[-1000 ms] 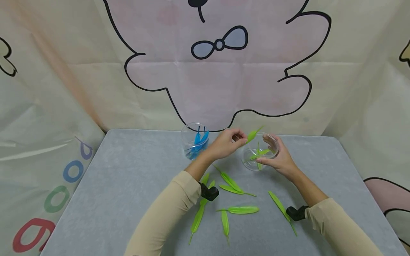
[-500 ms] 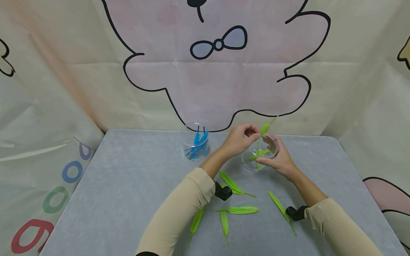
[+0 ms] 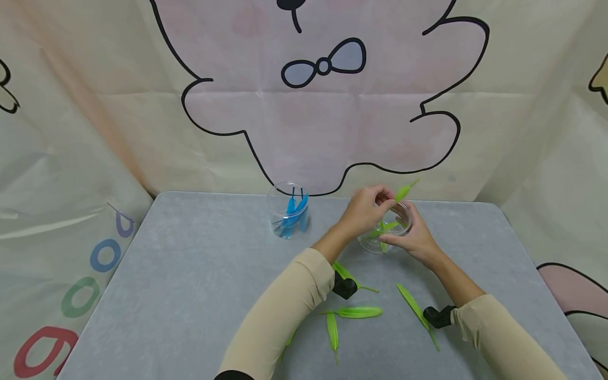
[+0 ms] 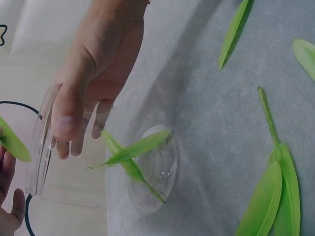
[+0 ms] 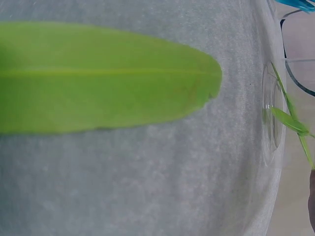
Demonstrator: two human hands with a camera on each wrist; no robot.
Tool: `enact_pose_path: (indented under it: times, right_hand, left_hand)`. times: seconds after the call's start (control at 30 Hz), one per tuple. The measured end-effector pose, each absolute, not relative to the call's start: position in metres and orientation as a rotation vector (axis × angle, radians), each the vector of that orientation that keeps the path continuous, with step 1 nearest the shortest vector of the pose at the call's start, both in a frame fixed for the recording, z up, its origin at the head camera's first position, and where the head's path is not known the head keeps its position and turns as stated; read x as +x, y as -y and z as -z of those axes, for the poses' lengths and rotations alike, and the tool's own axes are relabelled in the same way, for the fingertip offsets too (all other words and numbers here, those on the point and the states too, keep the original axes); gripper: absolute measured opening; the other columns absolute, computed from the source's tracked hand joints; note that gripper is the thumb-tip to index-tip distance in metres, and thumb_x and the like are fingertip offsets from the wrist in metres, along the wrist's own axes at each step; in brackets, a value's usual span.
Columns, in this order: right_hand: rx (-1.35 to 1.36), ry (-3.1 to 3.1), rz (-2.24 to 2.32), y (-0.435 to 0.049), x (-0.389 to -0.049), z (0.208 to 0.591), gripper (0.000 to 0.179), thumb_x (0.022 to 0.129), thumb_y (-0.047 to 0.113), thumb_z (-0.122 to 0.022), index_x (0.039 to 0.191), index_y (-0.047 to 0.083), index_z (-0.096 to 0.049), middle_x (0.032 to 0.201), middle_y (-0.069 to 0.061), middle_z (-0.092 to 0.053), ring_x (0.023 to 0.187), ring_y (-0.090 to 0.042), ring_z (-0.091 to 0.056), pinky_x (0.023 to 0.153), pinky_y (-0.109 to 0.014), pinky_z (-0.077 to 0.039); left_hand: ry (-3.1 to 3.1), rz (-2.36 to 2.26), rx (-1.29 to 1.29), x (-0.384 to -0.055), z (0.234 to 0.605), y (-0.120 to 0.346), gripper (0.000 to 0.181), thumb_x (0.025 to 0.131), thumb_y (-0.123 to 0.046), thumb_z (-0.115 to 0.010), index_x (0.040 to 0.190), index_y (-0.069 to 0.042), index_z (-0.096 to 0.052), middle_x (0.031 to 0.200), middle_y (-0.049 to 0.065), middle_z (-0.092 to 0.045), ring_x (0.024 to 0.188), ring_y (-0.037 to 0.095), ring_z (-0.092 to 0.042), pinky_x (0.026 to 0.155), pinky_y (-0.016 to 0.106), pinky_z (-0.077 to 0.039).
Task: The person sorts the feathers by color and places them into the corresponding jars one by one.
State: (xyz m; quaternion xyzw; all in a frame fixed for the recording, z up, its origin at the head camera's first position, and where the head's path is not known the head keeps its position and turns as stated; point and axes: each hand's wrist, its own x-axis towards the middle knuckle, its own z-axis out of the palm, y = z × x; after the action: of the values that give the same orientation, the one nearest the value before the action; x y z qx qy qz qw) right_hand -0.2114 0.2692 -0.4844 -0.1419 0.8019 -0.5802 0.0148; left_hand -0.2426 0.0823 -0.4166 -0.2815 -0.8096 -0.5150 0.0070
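In the head view my left hand (image 3: 368, 210) pinches a green feather (image 3: 406, 191) just above the mouth of a clear plastic cup (image 3: 372, 247). My right hand (image 3: 414, 235) grips that cup from the right, thumb in front and fingers behind. Crossed green feathers (image 4: 130, 155) lie inside the cup, seen through its wall in the left wrist view. At that view's left edge, the held feather (image 4: 14, 141) is close to the cup's rim. A loose green feather (image 5: 108, 78) fills much of the right wrist view.
A second clear cup (image 3: 275, 216) with blue feathers (image 3: 291, 214) stands at the back of the grey table (image 3: 199, 274). Several loose green feathers, such as one lying sideways (image 3: 359, 312), lie in front of the hands. A printed curtain (image 3: 266, 116) hangs behind the table.
My left hand has moved right with the pinched feather, from left of the cup to over its mouth. My right hand and the cup have stayed in place.
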Motion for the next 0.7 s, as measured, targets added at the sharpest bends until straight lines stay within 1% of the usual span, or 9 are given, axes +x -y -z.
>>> enact_pose_path:
  times: [0.2, 0.37, 0.53, 0.7]
  right_hand:
    - [-0.436, -2.51, 1.792, -0.27, -0.211, 0.486, 0.09, 0.08, 0.002, -0.082, 0.151, 0.016, -0.027, 0.157, -0.014, -0.031, 0.145, -0.038, -0.025, 0.114, -0.061, -0.02]
    - [-0.432, -2.532, 1.78, -0.27, -0.211, 0.487, 0.088, 0.081, 0.004, -0.082, 0.149, 0.015, -0.028, 0.156, -0.017, -0.031, 0.145, -0.041, -0.025, 0.112, -0.064, -0.022]
    - [-0.431, -2.543, 1.783, -0.27, -0.211, 0.486, 0.084, 0.081, 0.003, -0.082, 0.147, 0.014, -0.03, 0.155, -0.014, -0.033, 0.145, -0.039, -0.026, 0.113, -0.063, -0.021]
    - [-0.43, -2.533, 1.79, -0.268, -0.211, 0.486, 0.089, 0.08, 0.0, -0.081, 0.15, 0.011, -0.028, 0.154, -0.011, -0.034, 0.144, -0.034, -0.028, 0.113, -0.06, -0.023]
  left_hand:
    - [2.591, 1.483, -0.887, -0.241, 0.42, -0.084, 0.008, 0.099, -0.017, -0.064, 0.1, -0.011, -0.069, 0.09, -0.008, -0.066, 0.081, -0.002, -0.055, 0.074, 0.008, -0.042]
    - [2.623, 1.367, -0.896, -0.241, 0.422, -0.083, 0.006, 0.098, -0.019, -0.065, 0.098, -0.014, -0.07, 0.088, -0.011, -0.066, 0.08, -0.005, -0.055, 0.079, 0.012, -0.039]
    - [2.644, 1.27, -0.913, -0.242, 0.425, -0.082, 0.007, 0.098, -0.019, -0.066, 0.099, -0.016, -0.071, 0.09, -0.011, -0.068, 0.08, -0.006, -0.055, 0.083, 0.017, -0.039]
    - [2.652, 1.21, -0.935, -0.243, 0.428, -0.081, 0.006, 0.097, -0.02, -0.068, 0.096, -0.016, -0.073, 0.089, -0.011, -0.07, 0.081, -0.005, -0.057, 0.084, 0.021, -0.039]
